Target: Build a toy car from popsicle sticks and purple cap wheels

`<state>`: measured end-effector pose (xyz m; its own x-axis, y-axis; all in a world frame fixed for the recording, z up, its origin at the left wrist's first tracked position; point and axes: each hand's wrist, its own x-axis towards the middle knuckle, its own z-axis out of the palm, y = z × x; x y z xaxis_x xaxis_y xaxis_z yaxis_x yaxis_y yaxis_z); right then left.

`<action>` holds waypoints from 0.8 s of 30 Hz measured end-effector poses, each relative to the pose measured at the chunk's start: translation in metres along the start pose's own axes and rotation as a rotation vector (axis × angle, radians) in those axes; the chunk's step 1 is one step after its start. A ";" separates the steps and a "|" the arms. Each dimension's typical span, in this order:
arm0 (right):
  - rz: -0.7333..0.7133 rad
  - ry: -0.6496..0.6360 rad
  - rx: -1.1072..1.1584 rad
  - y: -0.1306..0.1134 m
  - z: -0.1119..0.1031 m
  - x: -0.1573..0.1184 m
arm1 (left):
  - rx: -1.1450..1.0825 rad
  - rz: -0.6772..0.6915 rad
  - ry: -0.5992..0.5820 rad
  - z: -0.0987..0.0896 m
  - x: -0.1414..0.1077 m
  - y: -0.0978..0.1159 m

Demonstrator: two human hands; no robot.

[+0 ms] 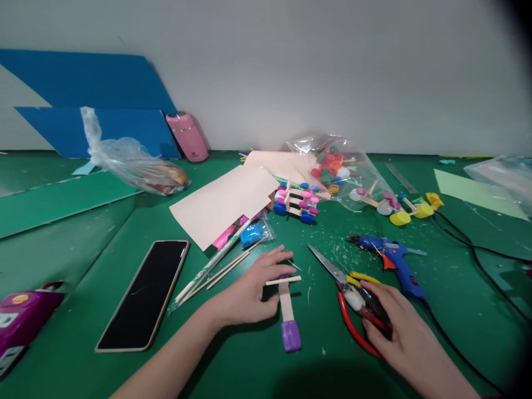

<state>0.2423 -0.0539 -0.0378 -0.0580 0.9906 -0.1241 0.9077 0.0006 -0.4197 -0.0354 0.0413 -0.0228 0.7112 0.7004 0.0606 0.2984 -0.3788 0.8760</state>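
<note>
My left hand (253,285) lies low over the table with its fingers stretched out and thumb apart. Its fingertips are at the far end of a flat wooden craft stick (286,302), which has a purple lump (291,336) at its near end and more purple partly hidden under the fingers. A short thin wooden stick (286,280) lies crosswise over it, near the index finger. My right hand (397,318) is closed round the dark handles of pliers (376,305). Right beside and partly under them are scissors (328,264) with pointed silver blades; the red and yellow handles overlap there.
A blue glue gun (393,257) with a black cord lies at right. Small wheeled models (295,202), a bag of bottle caps (332,166) and paper (226,205) are farther back. A phone (143,296), thin sticks (233,269) and a purple case (27,321) lie left.
</note>
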 end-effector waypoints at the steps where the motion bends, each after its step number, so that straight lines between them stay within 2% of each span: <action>1: 0.001 -0.002 0.002 0.000 0.000 0.000 | 0.002 -0.023 0.008 -0.001 -0.003 0.001; 5: 0.002 -0.001 0.019 -0.001 0.000 0.001 | -0.009 -0.114 0.127 0.002 -0.012 0.003; 9: 0.003 0.029 0.027 -0.001 0.001 0.001 | -0.025 -0.120 0.320 0.016 -0.012 0.004; 11: 0.008 0.036 0.027 0.000 0.002 0.000 | -0.017 -0.112 0.381 0.023 -0.009 0.004; 15: 0.008 0.054 0.052 0.004 0.004 -0.003 | 0.014 -0.091 0.393 0.029 -0.005 0.003; 18: -0.014 0.148 0.092 -0.001 0.003 -0.002 | 0.024 -0.060 0.407 0.029 -0.005 0.001; 21: -0.038 0.269 0.164 -0.021 0.000 0.005 | 0.025 -0.052 0.410 0.029 -0.005 0.000; 24: -0.046 0.214 0.395 -0.051 0.001 0.019 | 0.015 -0.072 0.413 0.028 -0.004 0.003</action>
<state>0.1948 -0.0355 -0.0193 0.0305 0.9968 0.0740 0.6752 0.0341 -0.7368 -0.0193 0.0207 -0.0342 0.3741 0.9079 0.1892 0.3490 -0.3268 0.8783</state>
